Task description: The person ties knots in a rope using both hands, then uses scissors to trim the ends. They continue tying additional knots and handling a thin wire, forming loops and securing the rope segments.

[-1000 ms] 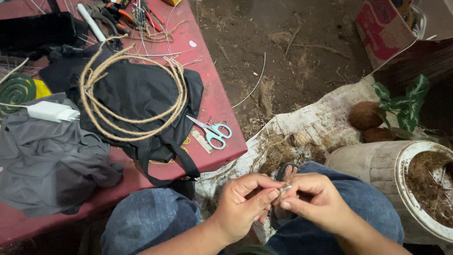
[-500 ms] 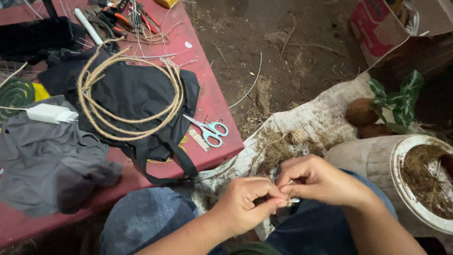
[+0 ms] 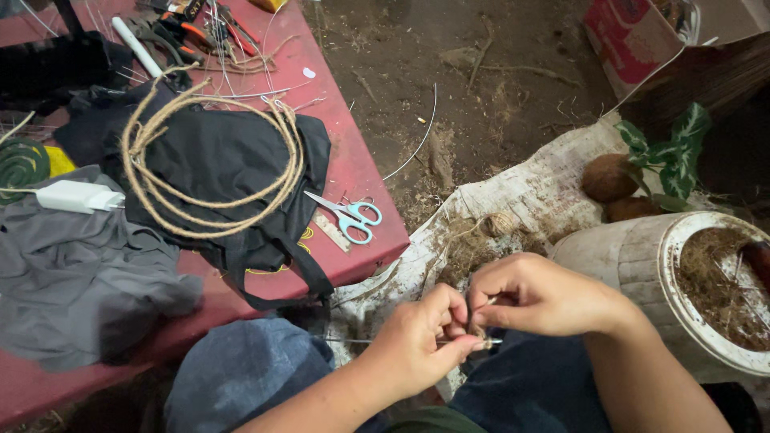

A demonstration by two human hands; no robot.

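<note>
At lower centre, the left hand (image 3: 421,349) and right hand (image 3: 533,295) both pinch a thin silver wire wrapped with tan fibre (image 3: 481,337) above denim-clad knees (image 3: 241,373).

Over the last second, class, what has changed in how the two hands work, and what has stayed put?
The right hand lifted from beside the left hand to just above it, fingertips closing in over the thin wire and fibre pinched there. Both hands kept their grip throughout. The scissors, rope coil and white bucket have not moved.
</note>
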